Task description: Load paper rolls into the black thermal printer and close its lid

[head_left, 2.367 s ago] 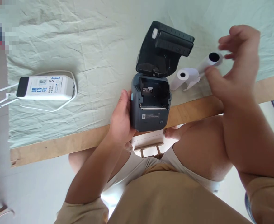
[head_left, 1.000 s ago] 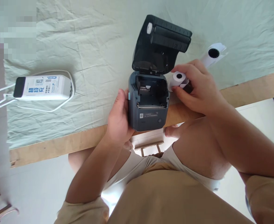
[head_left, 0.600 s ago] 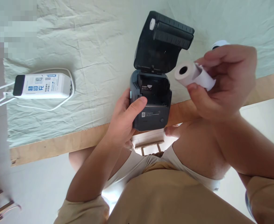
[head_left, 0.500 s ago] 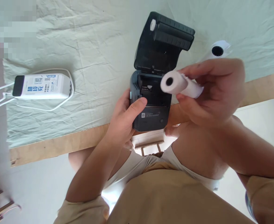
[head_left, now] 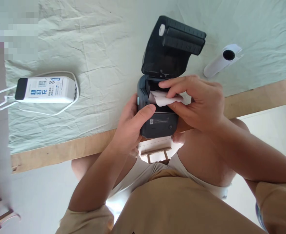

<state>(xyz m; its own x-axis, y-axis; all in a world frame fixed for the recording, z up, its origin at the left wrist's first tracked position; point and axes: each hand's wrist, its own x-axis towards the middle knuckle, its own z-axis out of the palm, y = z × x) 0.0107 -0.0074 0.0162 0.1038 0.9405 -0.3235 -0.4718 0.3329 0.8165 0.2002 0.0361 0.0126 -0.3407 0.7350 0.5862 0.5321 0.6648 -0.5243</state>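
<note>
A dark label printer (head_left: 160, 126) lies at the table's front edge with its lid (head_left: 168, 55) swung up and back. My left hand (head_left: 133, 125) grips the printer's left side, thumb over the rim of the paper bay. Between the thumb and fingers of my right hand (head_left: 196, 100) is a small white paper roll (head_left: 162, 98), lowered into the open bay. My fingers hide part of the roll, so whether it touches the bay floor I cannot tell.
To the right, a white roll with a dark hollow core (head_left: 216, 66) lies on the pale green cloth (head_left: 104, 58). At the left is a white power strip (head_left: 47, 90) with its cable looped round it. A wooden table edge (head_left: 60, 152) runs along the front.
My right hand has moved left and brought the paper roll from beside the printer into its open bay. The left hand keeps its hold on the printer.
</note>
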